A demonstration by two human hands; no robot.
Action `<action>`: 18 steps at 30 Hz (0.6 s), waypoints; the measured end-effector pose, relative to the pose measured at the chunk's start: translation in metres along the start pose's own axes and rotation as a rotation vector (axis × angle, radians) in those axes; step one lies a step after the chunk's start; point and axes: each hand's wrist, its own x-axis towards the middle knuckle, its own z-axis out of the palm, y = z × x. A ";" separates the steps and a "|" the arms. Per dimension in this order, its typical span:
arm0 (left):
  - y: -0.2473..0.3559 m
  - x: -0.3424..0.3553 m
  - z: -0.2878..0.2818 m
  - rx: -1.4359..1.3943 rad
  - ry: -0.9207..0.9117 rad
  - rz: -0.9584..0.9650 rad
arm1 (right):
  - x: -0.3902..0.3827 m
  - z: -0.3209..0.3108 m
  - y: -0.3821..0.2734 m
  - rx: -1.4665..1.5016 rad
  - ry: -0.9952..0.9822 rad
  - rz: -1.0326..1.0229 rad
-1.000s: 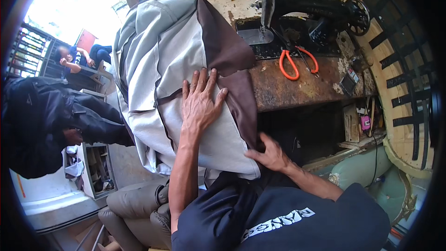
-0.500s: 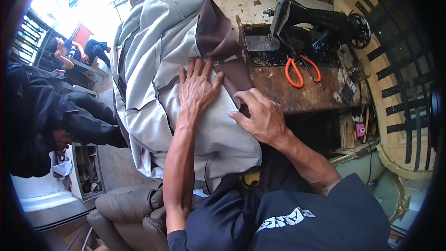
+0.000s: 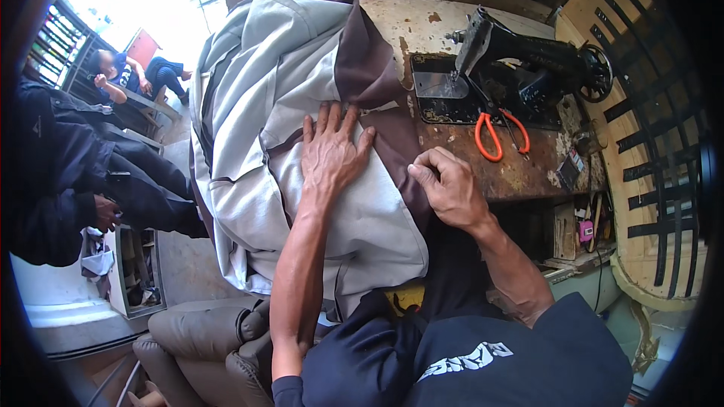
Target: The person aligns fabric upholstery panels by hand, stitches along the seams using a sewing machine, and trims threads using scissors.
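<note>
A large grey fabric cover [image 3: 264, 98] with dark brown trim [image 3: 368, 68] lies heaped over the left part of a worn sewing table [image 3: 520, 169]. My left hand [image 3: 332, 152] rests flat on the grey fabric, fingers spread, beside the brown band. My right hand [image 3: 446, 187] pinches the brown edge of the fabric at the table's front, fingers curled on it. A black sewing machine [image 3: 528, 68] stands behind my right hand, with orange-handled scissors [image 3: 494, 136] lying on its base.
A person in dark clothes [image 3: 68, 173] stands at the left. Another person sits far back on a red chair [image 3: 124, 79]. A brown padded seat [image 3: 204, 347] is below left. A wooden slatted frame [image 3: 648, 143] stands on the right.
My right hand rose from under the fabric's lower edge to the brown trim at the table's front. My left hand stayed flat on the grey cloth. The view shifted slightly.
</note>
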 end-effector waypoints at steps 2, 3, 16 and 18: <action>-0.001 0.002 0.000 0.010 -0.011 0.005 | 0.001 -0.001 0.001 0.008 0.024 -0.162; -0.002 0.002 0.001 0.008 -0.001 -0.001 | 0.001 0.003 0.000 0.080 0.019 -0.280; 0.004 -0.029 -0.028 -0.228 0.204 0.176 | -0.011 -0.054 0.025 -0.393 0.354 -0.063; 0.035 -0.056 -0.052 -0.348 0.112 0.277 | -0.006 -0.074 0.077 -0.682 0.484 -0.159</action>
